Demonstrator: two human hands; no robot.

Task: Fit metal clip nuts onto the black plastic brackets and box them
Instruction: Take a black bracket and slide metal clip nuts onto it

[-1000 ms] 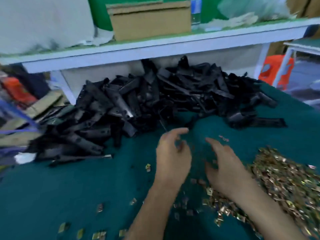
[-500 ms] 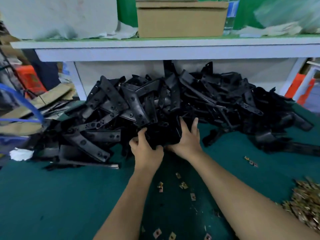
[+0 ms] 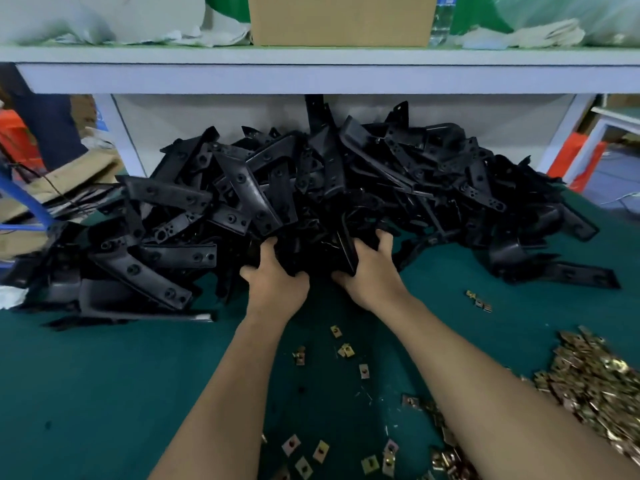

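Now both hands have left the clip nuts and gone into the heap of black brackets [image 3: 311,188], which lies along the far side of the green desk [image 3: 104,393], under the white shelf [image 3: 311,76]. A second ago they hovered empty over the cloth, short of the heap. Half a second ago they had just reached its near edge. At this point the left grip [image 3: 277,277] is clenched on a clump of brackets at the heap's front, thumb up and fingers curled under. Just beside it, the right grip [image 3: 372,271] is grasping another bracket, its fingers dug in among the parts. I'd judge this as fetching fresh stock, with no nut fitted yet. The brackets are tangled, so a pull may drag several along. The pile of clip nuts [image 3: 595,379] sits well to the right of the heap, nearer the person, and a few loose nuts [image 3: 346,349] lie between the forearms. A cardboard box [image 3: 341,19] stands on the shelf above the heap. Whether it is the packing box, I cannot tell.
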